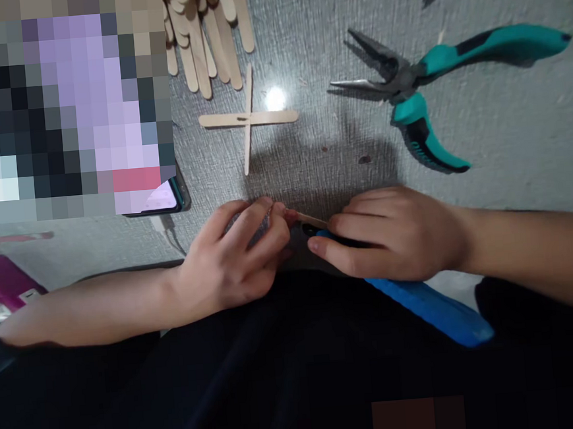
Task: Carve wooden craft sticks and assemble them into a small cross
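My left hand (244,251) is closed, its fingertips pinching one end of a thin wooden craft stick (313,219). Around a blue-handled tool (427,306) curls my right hand (392,236), its fingertips beside the stick's other end. The tool's dark head shows just under the stick; my fingers cover most of it, so its kind is unclear. Beyond my hands, two craft sticks form a cross (273,117) on the table, one lying flat and one seen on its narrow edge, with a small slit near where they meet.
A pile of craft sticks (199,49) lies at the back. Teal-handled needle-nose pliers (408,86) rest with jaws apart on the right. At left are a phone (163,196), partly blurred out, with a white cable (166,230), and a magenta packet (6,279). Wood bits dot the grey table (522,189).
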### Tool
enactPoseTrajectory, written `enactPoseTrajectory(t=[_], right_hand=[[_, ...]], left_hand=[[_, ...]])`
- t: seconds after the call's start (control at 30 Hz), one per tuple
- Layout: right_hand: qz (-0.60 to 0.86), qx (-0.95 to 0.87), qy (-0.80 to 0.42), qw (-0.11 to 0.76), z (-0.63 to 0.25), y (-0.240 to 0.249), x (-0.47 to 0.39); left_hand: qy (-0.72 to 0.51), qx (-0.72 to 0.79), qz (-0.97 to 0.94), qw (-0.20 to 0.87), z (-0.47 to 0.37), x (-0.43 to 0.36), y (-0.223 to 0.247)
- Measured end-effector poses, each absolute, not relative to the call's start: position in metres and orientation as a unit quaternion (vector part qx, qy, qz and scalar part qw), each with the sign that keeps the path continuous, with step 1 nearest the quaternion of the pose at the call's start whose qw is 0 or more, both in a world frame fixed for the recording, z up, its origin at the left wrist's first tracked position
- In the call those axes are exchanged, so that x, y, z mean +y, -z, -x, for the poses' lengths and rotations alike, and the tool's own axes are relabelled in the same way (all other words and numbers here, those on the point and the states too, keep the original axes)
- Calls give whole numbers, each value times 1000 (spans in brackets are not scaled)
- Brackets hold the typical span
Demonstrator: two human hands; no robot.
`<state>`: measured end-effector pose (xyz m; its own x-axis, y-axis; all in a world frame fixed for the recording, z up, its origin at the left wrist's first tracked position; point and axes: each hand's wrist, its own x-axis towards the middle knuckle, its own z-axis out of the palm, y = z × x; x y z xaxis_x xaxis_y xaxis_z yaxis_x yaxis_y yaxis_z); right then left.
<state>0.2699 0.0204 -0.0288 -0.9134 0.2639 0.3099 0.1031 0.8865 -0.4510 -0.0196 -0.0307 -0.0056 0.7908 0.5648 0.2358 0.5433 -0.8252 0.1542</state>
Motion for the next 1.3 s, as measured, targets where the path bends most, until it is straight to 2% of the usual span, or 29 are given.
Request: enactPoseTrajectory(t=[0.83, 1.3], right_hand=[[56, -951, -259, 161, -273, 20, 34], [81, -948, -249, 179, -275, 22, 28]], left_hand=[[-136, 289, -946, 44, 19, -27, 4], [-141, 296, -944, 42, 18, -28, 4]])
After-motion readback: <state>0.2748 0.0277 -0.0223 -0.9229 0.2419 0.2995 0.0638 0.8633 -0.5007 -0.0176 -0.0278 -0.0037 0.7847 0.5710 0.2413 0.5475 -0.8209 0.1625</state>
